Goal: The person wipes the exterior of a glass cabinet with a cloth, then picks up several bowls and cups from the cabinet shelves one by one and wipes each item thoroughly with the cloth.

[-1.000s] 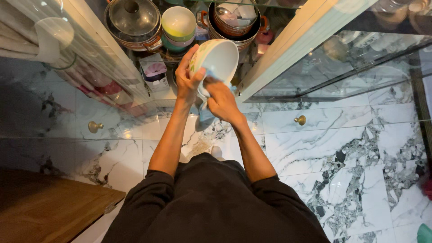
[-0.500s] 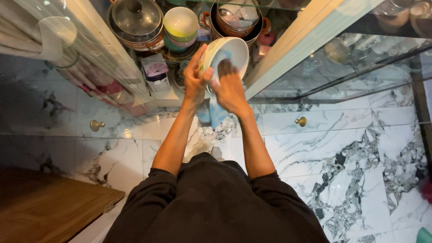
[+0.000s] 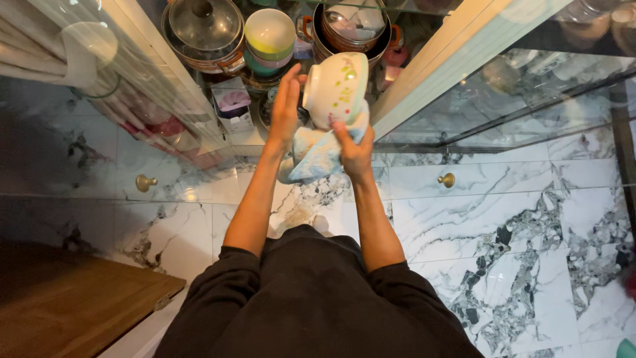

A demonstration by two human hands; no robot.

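Marble-patterned tiles (image 3: 530, 219), white with grey and black veining, cover the floor across the lower and right part of the view, and the same pattern runs over the low cabinet fronts, where two round brass knobs sit: one knob (image 3: 142, 182) at about 9 o'clock from the hands, the other knob (image 3: 446, 179) at about 4 o'clock from them. A wooden board (image 3: 73, 311) lies at the lower left, at about 7 o'clock from the person's black sleeves (image 3: 311, 298).

Held up at the middle top is a cream bowl (image 3: 336, 86) with small coloured flecks, turned so its outer side and base face the camera. The left hand (image 3: 286, 106) lies flat against the bowl's 9 o'clock side, fingers spread and straight. The right hand (image 3: 354, 149) is closed around a light blue cloth (image 3: 318, 152), pinching it against the bowl's underside at 6 o'clock; the cloth bunches and hangs between the two wrists.

Beyond the bowl, at 12 o'clock, an open glass-fronted cabinet (image 3: 424, 73) shows a shelf of kitchenware: a pot with a glass lid (image 3: 202, 26) at 10 o'clock, a stack of bowls (image 3: 268, 40) in white, yellow and green just beside it, and another lidded pot (image 3: 348, 26) at 12 o'clock. A small pink and white box (image 3: 232, 106) stands at 9 o'clock from the left hand. Glass panes on either side reflect the marble.
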